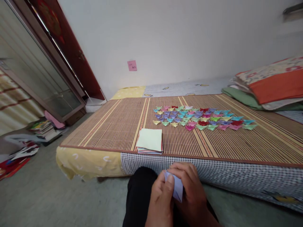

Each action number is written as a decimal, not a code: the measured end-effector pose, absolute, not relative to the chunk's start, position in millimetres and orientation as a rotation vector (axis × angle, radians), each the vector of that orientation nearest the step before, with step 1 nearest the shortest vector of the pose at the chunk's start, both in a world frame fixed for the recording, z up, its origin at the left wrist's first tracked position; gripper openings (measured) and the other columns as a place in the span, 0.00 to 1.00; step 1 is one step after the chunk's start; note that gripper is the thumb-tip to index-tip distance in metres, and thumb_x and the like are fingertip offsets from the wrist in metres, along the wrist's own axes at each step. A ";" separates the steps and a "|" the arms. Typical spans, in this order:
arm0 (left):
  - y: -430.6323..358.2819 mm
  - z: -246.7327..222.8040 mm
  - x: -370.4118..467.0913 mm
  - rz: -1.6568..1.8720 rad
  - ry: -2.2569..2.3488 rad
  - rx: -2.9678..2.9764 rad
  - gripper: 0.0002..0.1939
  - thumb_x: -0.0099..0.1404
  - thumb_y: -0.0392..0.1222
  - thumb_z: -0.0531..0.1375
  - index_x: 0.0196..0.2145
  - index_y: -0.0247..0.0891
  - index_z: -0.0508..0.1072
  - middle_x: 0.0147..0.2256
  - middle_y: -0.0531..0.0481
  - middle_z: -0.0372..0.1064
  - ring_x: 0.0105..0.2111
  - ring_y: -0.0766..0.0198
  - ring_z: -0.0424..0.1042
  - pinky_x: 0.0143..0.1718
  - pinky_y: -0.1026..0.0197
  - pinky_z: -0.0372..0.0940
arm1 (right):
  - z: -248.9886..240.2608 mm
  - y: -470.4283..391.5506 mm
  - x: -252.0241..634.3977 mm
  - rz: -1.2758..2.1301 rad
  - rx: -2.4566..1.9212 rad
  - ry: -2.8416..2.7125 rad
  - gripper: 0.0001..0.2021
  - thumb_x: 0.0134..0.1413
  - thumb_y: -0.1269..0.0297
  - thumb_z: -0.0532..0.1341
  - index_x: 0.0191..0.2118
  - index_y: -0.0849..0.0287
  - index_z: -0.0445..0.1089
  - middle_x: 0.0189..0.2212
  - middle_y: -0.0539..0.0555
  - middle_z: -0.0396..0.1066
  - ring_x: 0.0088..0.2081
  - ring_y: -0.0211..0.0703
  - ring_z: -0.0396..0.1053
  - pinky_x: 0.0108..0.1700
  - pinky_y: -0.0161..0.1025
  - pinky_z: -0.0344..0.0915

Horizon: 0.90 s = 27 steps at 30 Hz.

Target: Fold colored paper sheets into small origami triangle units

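Observation:
Over my lap, in front of the bed's edge, both hands hold a small folded piece of lavender origami paper (178,188). My left hand (161,197) pinches it with the thumb lying on top at its left side. Fingers of my right hand (189,184) curl around the far and right side of the paper, and part of that hand is hidden behind it. Just beyond, a stack of square coloured paper (150,140) with a pale green sheet on top lies near the mat's front edge. Several rows of small folded paper boats (191,123) in many colours stand farther back.
A striped bamboo mat (106,126) covers the bed. Folded bedding (276,85) is piled at the right. A pink note (132,65) sticks to the white wall. On the floor at left are books (44,130), near a glass-fronted cabinet (47,72).

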<state>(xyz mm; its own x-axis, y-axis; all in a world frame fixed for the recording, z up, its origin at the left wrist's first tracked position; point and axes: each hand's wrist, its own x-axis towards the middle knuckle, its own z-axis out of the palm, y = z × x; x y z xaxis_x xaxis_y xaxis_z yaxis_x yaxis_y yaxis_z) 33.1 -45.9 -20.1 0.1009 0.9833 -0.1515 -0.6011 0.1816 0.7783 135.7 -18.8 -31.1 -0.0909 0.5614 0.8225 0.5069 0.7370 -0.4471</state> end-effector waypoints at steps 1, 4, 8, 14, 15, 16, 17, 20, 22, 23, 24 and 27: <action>-44.9 -18.0 31.5 1.269 0.747 0.672 0.17 0.67 0.52 0.65 0.44 0.35 0.79 0.36 0.46 0.74 0.40 0.58 0.71 0.48 0.57 0.63 | -31.0 -19.6 135.7 0.066 -0.842 -1.724 0.10 0.63 0.78 0.56 0.46 0.62 0.69 0.43 0.57 0.68 0.45 0.46 0.65 0.46 0.45 0.61; -42.9 -12.3 27.8 1.235 0.707 0.745 0.16 0.67 0.51 0.65 0.42 0.34 0.80 0.33 0.48 0.72 0.35 0.61 0.68 0.43 0.60 0.62 | -31.1 -21.3 136.2 0.094 -0.808 -1.714 0.12 0.61 0.80 0.56 0.47 0.61 0.69 0.43 0.57 0.69 0.45 0.46 0.66 0.47 0.45 0.62; -43.4 -7.6 26.0 1.209 0.693 0.720 0.17 0.66 0.51 0.66 0.41 0.33 0.80 0.30 0.50 0.67 0.31 0.65 0.64 0.37 0.62 0.60 | -31.1 -20.5 137.6 0.121 -0.782 -1.703 0.14 0.61 0.80 0.56 0.49 0.61 0.69 0.44 0.57 0.69 0.46 0.46 0.67 0.47 0.45 0.64; -44.9 -0.4 25.7 1.278 0.787 0.428 0.22 0.57 0.57 0.71 0.30 0.32 0.77 0.29 0.50 0.66 0.31 0.65 0.61 0.37 0.62 0.62 | -25.0 -20.0 141.2 0.171 -0.738 -1.762 0.13 0.61 0.79 0.57 0.49 0.62 0.70 0.42 0.57 0.70 0.45 0.47 0.66 0.46 0.45 0.64; -44.6 0.3 25.4 1.280 0.797 0.411 0.22 0.55 0.56 0.73 0.29 0.32 0.76 0.29 0.51 0.66 0.30 0.66 0.61 0.36 0.62 0.62 | -24.2 -20.3 141.7 0.182 -0.736 -1.768 0.14 0.61 0.80 0.57 0.49 0.62 0.70 0.42 0.57 0.70 0.44 0.47 0.66 0.46 0.45 0.64; -44.2 0.6 25.0 1.276 0.803 0.411 0.22 0.54 0.56 0.74 0.29 0.32 0.76 0.28 0.52 0.65 0.30 0.66 0.61 0.35 0.63 0.62 | -23.8 -20.6 142.1 0.189 -0.734 -1.774 0.14 0.60 0.80 0.56 0.49 0.62 0.70 0.42 0.57 0.70 0.44 0.47 0.66 0.45 0.45 0.63; -43.7 0.2 24.4 1.272 0.809 0.420 0.22 0.53 0.56 0.74 0.29 0.33 0.75 0.28 0.52 0.64 0.29 0.67 0.60 0.34 0.64 0.61 | -23.7 -20.6 142.4 0.188 -0.735 -1.783 0.14 0.60 0.79 0.56 0.49 0.62 0.70 0.42 0.57 0.69 0.44 0.48 0.66 0.45 0.46 0.63; -41.7 -4.4 22.5 1.246 0.853 0.498 0.22 0.57 0.57 0.71 0.30 0.33 0.76 0.26 0.53 0.62 0.27 0.68 0.59 0.28 0.66 0.57 | -25.3 -19.0 143.4 0.133 -0.767 -1.823 0.11 0.61 0.78 0.56 0.47 0.62 0.70 0.42 0.58 0.69 0.44 0.48 0.65 0.45 0.46 0.62; -40.2 -8.1 21.5 1.226 0.893 0.553 0.21 0.59 0.56 0.70 0.30 0.32 0.76 0.24 0.55 0.60 0.25 0.69 0.56 0.25 0.66 0.53 | -27.0 -17.3 144.3 0.086 -0.787 -1.856 0.11 0.61 0.79 0.56 0.45 0.62 0.70 0.42 0.58 0.69 0.44 0.48 0.65 0.46 0.46 0.62; -39.5 -9.1 21.3 1.229 0.913 0.558 0.20 0.59 0.56 0.70 0.30 0.32 0.77 0.24 0.55 0.60 0.24 0.69 0.56 0.25 0.66 0.53 | -27.6 -16.7 144.7 0.072 -0.788 -1.870 0.10 0.62 0.79 0.55 0.44 0.62 0.70 0.41 0.58 0.69 0.44 0.48 0.65 0.46 0.46 0.62; -38.9 -9.3 21.2 1.243 0.933 0.547 0.20 0.57 0.55 0.71 0.30 0.32 0.77 0.23 0.55 0.60 0.24 0.69 0.57 0.25 0.66 0.54 | -28.0 -16.4 145.1 0.067 -0.785 -1.887 0.10 0.62 0.79 0.55 0.44 0.63 0.70 0.41 0.58 0.70 0.44 0.47 0.65 0.46 0.46 0.62; -38.3 -4.9 21.0 1.308 0.997 0.492 0.19 0.53 0.53 0.72 0.26 0.34 0.76 0.25 0.53 0.63 0.27 0.66 0.60 0.28 0.66 0.58 | -27.4 -16.8 145.8 0.063 -0.762 -1.944 0.08 0.64 0.77 0.56 0.45 0.64 0.70 0.41 0.59 0.71 0.44 0.48 0.66 0.47 0.46 0.62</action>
<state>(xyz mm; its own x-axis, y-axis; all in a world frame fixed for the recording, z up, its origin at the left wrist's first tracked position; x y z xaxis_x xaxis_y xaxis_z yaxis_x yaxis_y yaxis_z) 21.0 -38.3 -4.9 -0.0511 0.9444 -0.3247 -0.5630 0.2413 0.7904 145.8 -16.8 -27.4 -0.2968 0.5338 0.7918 0.4813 0.7998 -0.3587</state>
